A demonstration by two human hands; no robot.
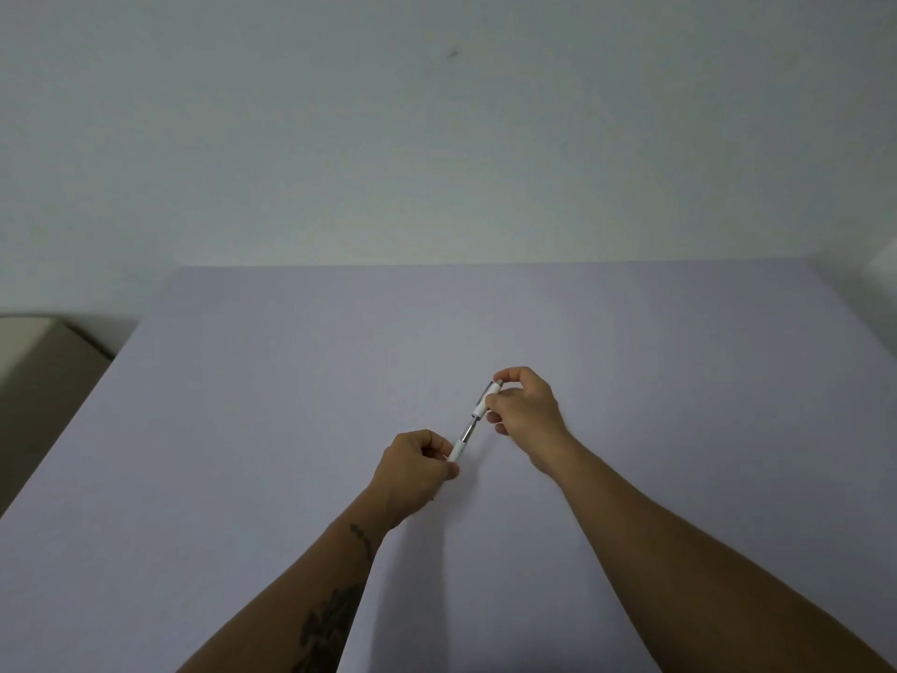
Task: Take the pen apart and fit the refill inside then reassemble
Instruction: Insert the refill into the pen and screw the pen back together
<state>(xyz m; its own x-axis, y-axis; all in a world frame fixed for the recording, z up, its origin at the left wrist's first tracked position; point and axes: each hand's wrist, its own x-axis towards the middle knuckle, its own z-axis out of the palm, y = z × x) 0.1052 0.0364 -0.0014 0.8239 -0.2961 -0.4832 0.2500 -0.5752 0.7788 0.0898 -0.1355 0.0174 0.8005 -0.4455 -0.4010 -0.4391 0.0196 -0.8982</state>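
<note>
- Forearms come first in our view, both bare, reaching up from the bottom edge over the table (pixel 242 429); the left one carries dark tattoo marks.
- Next we see the left hand (pixel 412 473), fingers curled in tight, thumb and fingertips pinching the lower white end of the pen (pixel 473 422).
- The pen runs on a slant between the two hands, its lower end toward the left hand and its upper end farther away on the right; we make out white sections at each end and a darker, greyish stretch in the middle.
- Whether the pen touches the table or is held just above it, we cannot tell.
- Farther on, the right hand (pixel 526 415) closes on the upper white section, thumb and forefinger pinching near the top end, the other fingers folded beneath.
- Beyond the hands we see only the pale lilac tabletop up to its far edge.
- Behind that stands a plain light wall (pixel 437 138) with a small dark speck high up.
</note>
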